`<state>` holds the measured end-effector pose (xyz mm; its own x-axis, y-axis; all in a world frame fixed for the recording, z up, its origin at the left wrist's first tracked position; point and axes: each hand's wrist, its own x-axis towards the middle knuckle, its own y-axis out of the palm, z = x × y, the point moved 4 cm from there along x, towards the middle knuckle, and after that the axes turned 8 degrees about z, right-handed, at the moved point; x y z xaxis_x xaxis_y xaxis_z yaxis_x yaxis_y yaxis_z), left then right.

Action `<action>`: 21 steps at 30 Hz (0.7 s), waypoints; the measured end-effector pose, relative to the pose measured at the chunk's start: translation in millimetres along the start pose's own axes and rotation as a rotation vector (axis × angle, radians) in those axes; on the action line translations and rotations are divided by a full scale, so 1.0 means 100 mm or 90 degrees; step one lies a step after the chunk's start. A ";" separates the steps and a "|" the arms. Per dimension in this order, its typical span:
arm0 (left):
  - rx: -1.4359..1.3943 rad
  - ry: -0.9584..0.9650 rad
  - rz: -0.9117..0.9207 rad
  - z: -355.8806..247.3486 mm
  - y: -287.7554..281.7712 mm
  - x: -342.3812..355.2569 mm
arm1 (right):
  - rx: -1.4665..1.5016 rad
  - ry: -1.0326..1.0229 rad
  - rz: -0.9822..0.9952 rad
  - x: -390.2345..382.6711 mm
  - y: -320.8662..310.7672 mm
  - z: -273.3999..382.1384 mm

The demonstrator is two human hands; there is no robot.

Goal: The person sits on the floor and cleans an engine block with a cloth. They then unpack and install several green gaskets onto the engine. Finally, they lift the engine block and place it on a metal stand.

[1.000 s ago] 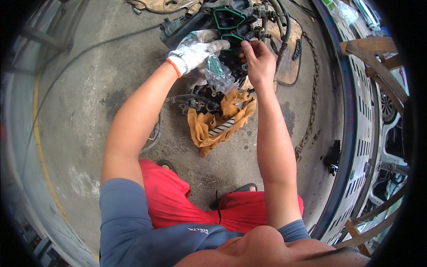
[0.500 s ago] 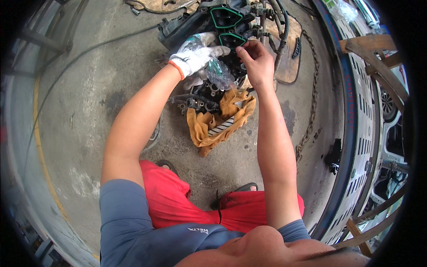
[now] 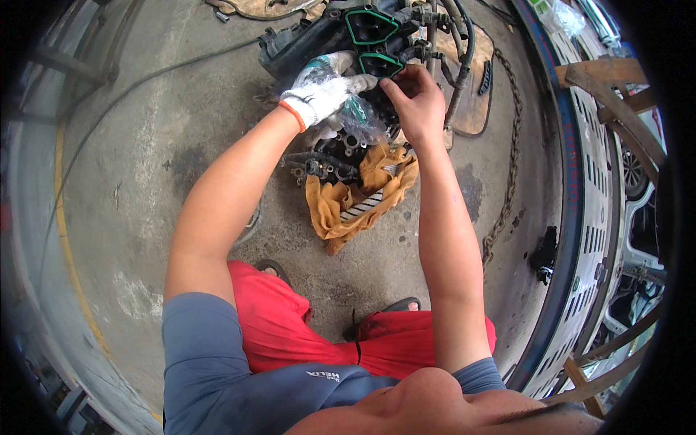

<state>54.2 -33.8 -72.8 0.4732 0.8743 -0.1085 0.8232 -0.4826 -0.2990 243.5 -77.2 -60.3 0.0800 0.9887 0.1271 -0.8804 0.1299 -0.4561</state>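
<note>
A grey, stained concrete floor (image 3: 181,239) is spreading beneath the whole scene, and a long, pale, slotted metal rail with a dark-blue edge (image 3: 580,254) is curving along its right side. A person in red cloth trousers (image 3: 272,312) is reaching forward with both arms. Ahead, a black, ribbed plastic engine part (image 3: 308,47) is lying with two openings facing upward. A flat brown board (image 3: 473,98) is lying to its right, and a rusty link chain (image 3: 515,138) is running just beyond the board. Nearer the person, a crumpled tan-orange cloth (image 3: 330,221) is wrapping partly around a striped piece.

The left hand, in a white knitted glove with an orange cuff (image 3: 319,94), is resting against the near side of the engine part; its thumb is pointing toward the lower opening, while its other fingers are partly hidden. The bare right hand (image 3: 423,105) is bringing thumb and curled forefinger close together at the lower opening's near right corner; whether they are pinching anything cannot be told. A clear, crinkled plastic bag with green contents (image 3: 362,123) is hanging below the glove. Thin green seals (image 3: 377,55) are outlining both openings.
</note>
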 end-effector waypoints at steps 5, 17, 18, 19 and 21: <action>-0.065 0.044 -0.032 0.20 0.10 0.13 | -0.030 0.017 -0.017 0.03 0.03 -0.03; -0.058 -0.034 -0.032 0.10 0.04 0.05 | -0.071 0.020 -0.005 0.06 -0.02 0.03; -0.032 -0.016 -0.022 0.05 0.04 0.03 | -0.048 0.029 0.011 0.07 -0.03 -0.02; -0.006 0.003 -0.010 -0.03 0.02 0.01 | -0.025 0.038 0.025 0.08 -0.05 -0.06; 0.041 0.011 0.008 -0.20 -0.02 -0.03 | 0.042 0.054 0.042 0.09 -0.07 -0.10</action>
<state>57.1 -36.7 -52.4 0.4887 0.8671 -0.0965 0.7959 -0.4884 -0.3577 255.4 -68.0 -64.8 0.0578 0.9981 0.0228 -0.9134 0.0620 -0.4024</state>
